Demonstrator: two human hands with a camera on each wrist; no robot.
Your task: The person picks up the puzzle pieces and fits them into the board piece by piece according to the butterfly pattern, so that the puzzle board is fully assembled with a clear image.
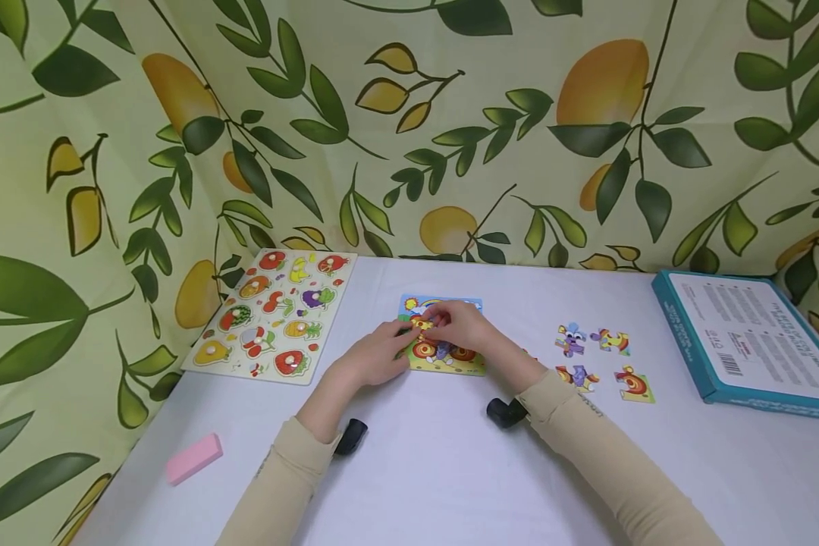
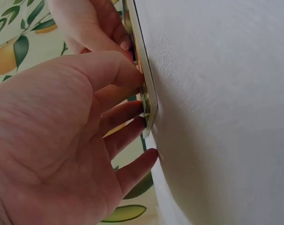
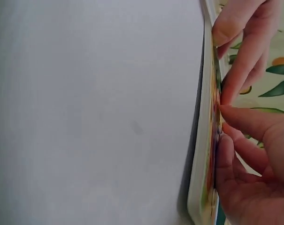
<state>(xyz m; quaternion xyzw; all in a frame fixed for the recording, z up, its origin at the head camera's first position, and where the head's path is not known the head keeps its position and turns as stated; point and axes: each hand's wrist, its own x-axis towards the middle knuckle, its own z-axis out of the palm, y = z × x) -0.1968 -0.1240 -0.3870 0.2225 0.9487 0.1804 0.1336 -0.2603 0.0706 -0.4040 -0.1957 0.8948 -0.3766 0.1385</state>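
Observation:
A colourful picture puzzle board lies flat on the white cloth in the head view. My left hand rests at its left edge with fingers extended; in the left wrist view the fingertips of the left hand touch the board's edge and surface. My right hand is over the board's upper middle, its fingertips down on the picture. In the right wrist view the thumb and fingers of the right hand meet the board's face; whether they pinch a piece is hidden.
Several loose puzzle pieces lie right of the board. A teal box stands farther right. At the left are a fruit board and a pink block. Patterned cloth hangs behind the white-covered table.

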